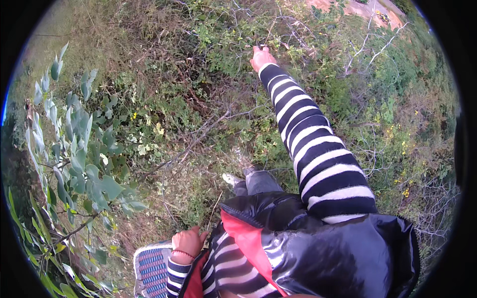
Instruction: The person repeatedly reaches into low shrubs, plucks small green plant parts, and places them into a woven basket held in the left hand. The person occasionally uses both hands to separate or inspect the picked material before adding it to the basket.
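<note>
My right hand [262, 59] reaches far forward at the end of a black-and-white striped sleeve [316, 138]. Its fingers are at the leaves and thin twigs of a low, thorny-looking shrub [294, 48]. Whether they pinch anything is too small to make out. Close to my body, my left hand [188, 241] is bent with its thumb out to the side and a red bracelet on the wrist. A woven blue-and-red basket [151, 269] with a pale rim is beside that wrist, partly covered by the sleeve. Whatever lies inside the left hand's curled fingers is hidden.
A leafy branch [80, 164] rises close on the left. Bare dead branches [197, 139] cross the undergrowth ahead, with others [367, 48] at upper right. My shoe [233, 179] stands in dry grass. Bare reddish ground [357, 9] shows at the top right.
</note>
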### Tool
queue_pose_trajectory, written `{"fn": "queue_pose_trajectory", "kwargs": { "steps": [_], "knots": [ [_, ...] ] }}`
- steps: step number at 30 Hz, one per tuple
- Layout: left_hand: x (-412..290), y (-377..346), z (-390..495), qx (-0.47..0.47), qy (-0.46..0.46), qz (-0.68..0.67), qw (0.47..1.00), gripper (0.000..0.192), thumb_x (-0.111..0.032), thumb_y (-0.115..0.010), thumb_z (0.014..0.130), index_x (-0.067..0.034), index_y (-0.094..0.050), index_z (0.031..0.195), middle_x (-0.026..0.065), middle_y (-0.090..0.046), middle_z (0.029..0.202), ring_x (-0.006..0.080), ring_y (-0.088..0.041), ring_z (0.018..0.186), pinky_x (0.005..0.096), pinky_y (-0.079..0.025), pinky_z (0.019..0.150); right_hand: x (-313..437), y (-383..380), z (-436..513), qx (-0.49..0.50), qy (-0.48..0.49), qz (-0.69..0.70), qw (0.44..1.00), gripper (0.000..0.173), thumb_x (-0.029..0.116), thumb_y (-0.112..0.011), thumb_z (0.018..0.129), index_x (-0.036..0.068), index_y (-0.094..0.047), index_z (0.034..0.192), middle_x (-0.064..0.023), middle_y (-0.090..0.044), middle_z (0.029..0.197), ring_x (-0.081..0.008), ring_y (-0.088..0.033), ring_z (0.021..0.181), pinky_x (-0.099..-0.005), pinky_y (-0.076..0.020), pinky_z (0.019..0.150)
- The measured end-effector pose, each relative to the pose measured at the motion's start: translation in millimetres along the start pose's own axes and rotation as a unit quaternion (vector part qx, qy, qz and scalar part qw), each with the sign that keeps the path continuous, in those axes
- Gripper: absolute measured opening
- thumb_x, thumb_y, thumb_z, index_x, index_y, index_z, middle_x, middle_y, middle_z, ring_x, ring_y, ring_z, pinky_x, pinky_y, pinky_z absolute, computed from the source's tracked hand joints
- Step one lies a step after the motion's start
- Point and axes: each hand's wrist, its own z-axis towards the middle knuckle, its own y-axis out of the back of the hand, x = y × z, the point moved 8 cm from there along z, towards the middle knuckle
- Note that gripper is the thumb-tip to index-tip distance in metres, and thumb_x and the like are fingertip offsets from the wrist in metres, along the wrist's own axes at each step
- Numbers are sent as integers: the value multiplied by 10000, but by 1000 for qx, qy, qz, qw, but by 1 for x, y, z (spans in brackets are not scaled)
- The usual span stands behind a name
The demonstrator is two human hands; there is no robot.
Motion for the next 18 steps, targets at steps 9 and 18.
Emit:
{"fn": "queue_pose_trajectory", "kwargs": {
  "steps": [9, 18],
  "knots": [
    [-66, 30, 56, -43, -123, 77, 988, 203, -211, -488, 822, -91, -617, 721, 92, -645, 644, 253, -648, 594, 351, -509, 502, 39, 24, -46, -76, 291, 81, 950, 37, 56, -577, 700, 40, -596, 728, -175, -573, 699, -349, -572, 707, -409, -461, 660],
    [-85, 64, 62, -110, -122, -9, 986, 278, -368, -533, 843, -120, -560, 964, 159, -638, 743, 336, -630, 695, 441, -492, 599, 18, 65, -197, -48, 293, 129, 946, 32, 36, -582, 741, 32, -572, 771, -146, -528, 772, -334, -551, 746, -397, -455, 676]
  ]
}}
